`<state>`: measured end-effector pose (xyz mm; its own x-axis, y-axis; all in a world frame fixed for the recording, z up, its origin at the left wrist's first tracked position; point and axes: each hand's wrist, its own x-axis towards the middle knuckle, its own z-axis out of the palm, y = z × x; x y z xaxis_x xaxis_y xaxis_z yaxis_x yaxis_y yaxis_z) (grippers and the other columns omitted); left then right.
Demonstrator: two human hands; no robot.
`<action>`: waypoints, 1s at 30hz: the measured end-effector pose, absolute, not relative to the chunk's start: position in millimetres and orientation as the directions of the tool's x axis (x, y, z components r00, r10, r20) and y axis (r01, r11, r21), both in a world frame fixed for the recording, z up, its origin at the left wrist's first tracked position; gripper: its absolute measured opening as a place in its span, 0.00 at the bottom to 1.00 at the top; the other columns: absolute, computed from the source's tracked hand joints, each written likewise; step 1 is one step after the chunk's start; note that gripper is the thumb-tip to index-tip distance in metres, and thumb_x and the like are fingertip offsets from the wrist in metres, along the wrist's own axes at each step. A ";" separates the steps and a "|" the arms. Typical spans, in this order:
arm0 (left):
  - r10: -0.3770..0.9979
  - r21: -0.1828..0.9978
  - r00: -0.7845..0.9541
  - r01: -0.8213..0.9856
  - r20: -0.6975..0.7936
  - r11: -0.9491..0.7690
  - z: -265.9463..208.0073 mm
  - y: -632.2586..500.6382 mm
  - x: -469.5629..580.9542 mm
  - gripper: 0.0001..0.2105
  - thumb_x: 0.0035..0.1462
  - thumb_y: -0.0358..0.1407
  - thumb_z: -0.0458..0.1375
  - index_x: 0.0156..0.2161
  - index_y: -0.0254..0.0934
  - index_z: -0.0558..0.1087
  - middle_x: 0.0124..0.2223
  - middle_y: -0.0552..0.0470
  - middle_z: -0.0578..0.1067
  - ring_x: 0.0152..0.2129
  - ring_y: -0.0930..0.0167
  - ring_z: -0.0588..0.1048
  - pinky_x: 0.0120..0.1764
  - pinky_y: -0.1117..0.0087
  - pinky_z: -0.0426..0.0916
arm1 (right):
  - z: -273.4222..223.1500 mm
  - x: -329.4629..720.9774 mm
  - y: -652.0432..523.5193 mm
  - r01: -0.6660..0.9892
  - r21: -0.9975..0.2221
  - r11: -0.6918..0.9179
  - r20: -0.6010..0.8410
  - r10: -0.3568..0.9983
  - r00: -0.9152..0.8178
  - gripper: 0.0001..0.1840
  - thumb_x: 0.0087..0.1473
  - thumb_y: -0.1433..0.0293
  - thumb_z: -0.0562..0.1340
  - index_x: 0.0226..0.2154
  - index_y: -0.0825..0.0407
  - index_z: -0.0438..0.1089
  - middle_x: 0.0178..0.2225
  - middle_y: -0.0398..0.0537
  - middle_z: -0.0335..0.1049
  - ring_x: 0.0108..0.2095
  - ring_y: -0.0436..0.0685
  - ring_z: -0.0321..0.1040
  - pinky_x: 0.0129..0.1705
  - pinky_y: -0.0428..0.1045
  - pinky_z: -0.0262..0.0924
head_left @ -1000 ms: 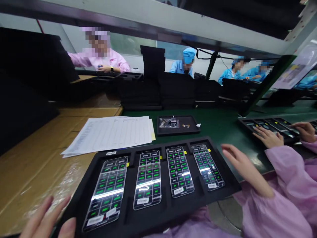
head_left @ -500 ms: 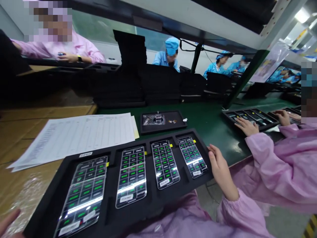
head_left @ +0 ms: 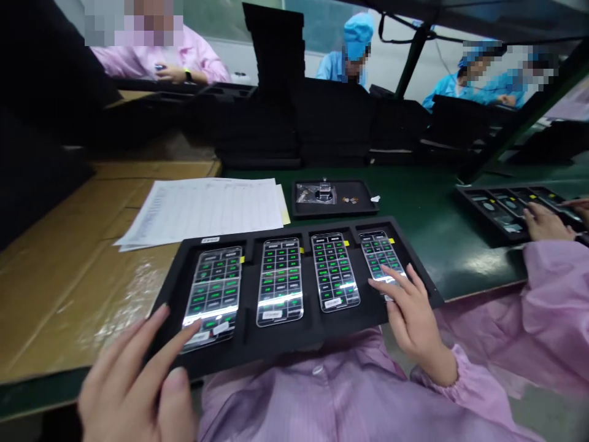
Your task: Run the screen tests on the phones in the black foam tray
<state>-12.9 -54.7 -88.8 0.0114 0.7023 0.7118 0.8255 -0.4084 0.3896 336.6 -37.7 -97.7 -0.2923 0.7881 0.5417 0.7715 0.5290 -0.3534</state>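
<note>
A black tray lies in front of me with several lit smartphones in its compartments. My left hand is open, its index finger over the lower end of the leftmost smartphone; whether it touches the glass I cannot tell. Two middle smartphones, one on the left and one on the right, lie untouched. My right hand is open, fingers spread over the lower part of the rightmost smartphone, hiding its bottom end. The screens show grids with green text, and white labels sit near the lower ends.
Printed sheets lie behind the tray on brown cardboard. A small black tray holds a plastic bag and tiny parts. Dark stacked trays stand behind. At right, a co-worker's hand rests over another phone tray.
My right hand has moved from the tray's right edge onto the rightmost smartphone. My left hand has come from the tray's left corner to over the leftmost smartphone. The view has shifted.
</note>
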 end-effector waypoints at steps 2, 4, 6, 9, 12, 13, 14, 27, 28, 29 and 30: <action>0.680 0.309 0.103 0.835 0.726 -0.456 -82.3 -54.8 -6.5 0.30 0.55 0.30 0.54 0.63 0.56 0.65 0.67 0.61 0.63 0.61 0.55 0.64 0.63 0.48 0.55 | -92.5 320.3 -34.7 0.702 -0.368 0.610 0.523 0.760 -0.386 0.23 0.61 0.78 0.48 0.56 0.54 0.62 0.53 0.52 0.69 0.63 0.59 0.55 0.69 0.66 0.35; 0.697 0.271 0.160 0.843 0.699 -0.465 -80.2 -55.3 -3.6 0.29 0.56 0.28 0.53 0.62 0.48 0.67 0.68 0.54 0.62 0.62 0.55 0.62 0.63 0.49 0.55 | -89.1 303.8 -30.9 0.651 -0.376 0.659 0.482 0.739 -0.470 0.23 0.60 0.78 0.48 0.57 0.56 0.60 0.54 0.54 0.69 0.64 0.60 0.53 0.69 0.67 0.34; 0.726 0.262 0.177 0.855 0.664 -0.447 -80.8 -56.6 -3.0 0.24 0.56 0.27 0.53 0.58 0.39 0.71 0.67 0.45 0.63 0.63 0.53 0.61 0.63 0.49 0.55 | -87.2 290.3 -27.4 0.652 -0.371 0.661 0.433 0.745 -0.508 0.23 0.61 0.77 0.48 0.58 0.57 0.59 0.53 0.56 0.69 0.65 0.63 0.51 0.68 0.70 0.33; 0.735 0.235 0.187 0.872 0.652 -0.430 -80.9 -59.3 -3.5 0.18 0.57 0.28 0.52 0.52 0.33 0.73 0.64 0.36 0.66 0.62 0.51 0.62 0.62 0.49 0.56 | -83.6 273.8 -23.7 0.669 -0.364 0.648 0.405 0.757 -0.513 0.21 0.61 0.76 0.49 0.56 0.58 0.60 0.52 0.57 0.69 0.65 0.66 0.51 0.67 0.74 0.34; 0.731 0.231 0.143 0.894 0.667 -0.385 -77.8 -62.5 -7.0 0.17 0.57 0.28 0.51 0.51 0.33 0.73 0.62 0.36 0.67 0.62 0.51 0.62 0.61 0.48 0.57 | -77.3 251.5 -21.0 0.588 -0.387 0.710 0.419 0.703 -0.574 0.23 0.60 0.75 0.49 0.57 0.57 0.59 0.54 0.58 0.68 0.65 0.65 0.51 0.67 0.74 0.36; 0.735 0.239 0.111 0.905 0.669 -0.353 -76.6 -64.0 -9.7 0.17 0.58 0.28 0.51 0.51 0.34 0.73 0.63 0.37 0.67 0.62 0.51 0.62 0.61 0.48 0.57 | -75.6 242.1 -19.9 0.552 -0.392 0.736 0.415 0.677 -0.608 0.24 0.60 0.75 0.49 0.58 0.57 0.58 0.55 0.58 0.68 0.66 0.65 0.50 0.67 0.74 0.36; 0.744 0.250 0.075 0.916 0.664 -0.315 -75.7 -65.9 -13.2 0.17 0.58 0.28 0.50 0.51 0.34 0.73 0.64 0.37 0.66 0.62 0.52 0.62 0.61 0.48 0.57 | -74.6 232.3 -18.8 0.527 -0.394 0.753 0.403 0.657 -0.638 0.25 0.59 0.75 0.49 0.59 0.57 0.58 0.55 0.58 0.67 0.66 0.65 0.49 0.67 0.74 0.37; 0.872 0.152 0.079 0.973 0.483 -0.172 -89.1 -69.7 -42.2 0.18 0.60 0.32 0.50 0.53 0.33 0.74 0.67 0.31 0.59 0.64 0.48 0.56 0.56 0.45 0.61 | -90.2 200.2 -15.2 0.551 -0.416 0.724 0.392 0.689 -0.609 0.27 0.64 0.73 0.48 0.64 0.53 0.50 0.60 0.54 0.62 0.68 0.66 0.42 0.66 0.75 0.38; 0.882 0.142 0.083 0.976 0.465 -0.166 -89.5 -67.9 -41.6 0.18 0.61 0.32 0.50 0.52 0.33 0.74 0.67 0.31 0.59 0.65 0.47 0.56 0.56 0.45 0.61 | -89.5 202.7 -15.8 0.547 -0.425 0.721 0.390 0.691 -0.609 0.27 0.65 0.72 0.48 0.65 0.52 0.49 0.61 0.53 0.61 0.68 0.65 0.42 0.67 0.74 0.38; 0.886 0.136 0.083 0.977 0.456 -0.161 -89.5 -66.5 -41.4 0.18 0.61 0.33 0.50 0.53 0.33 0.74 0.67 0.31 0.59 0.65 0.47 0.56 0.55 0.45 0.61 | -88.3 206.1 -16.6 0.546 -0.434 0.717 0.388 0.695 -0.605 0.27 0.65 0.72 0.48 0.65 0.51 0.49 0.61 0.52 0.61 0.68 0.65 0.41 0.67 0.73 0.37; 0.885 0.137 0.082 0.977 0.458 -0.162 -89.1 -65.3 -41.3 0.18 0.61 0.33 0.50 0.54 0.33 0.73 0.66 0.31 0.61 0.64 0.47 0.56 0.55 0.46 0.60 | -86.6 210.2 -17.5 0.548 -0.445 0.708 0.388 0.704 -0.594 0.27 0.66 0.72 0.48 0.66 0.50 0.49 0.62 0.51 0.59 0.69 0.64 0.41 0.68 0.72 0.36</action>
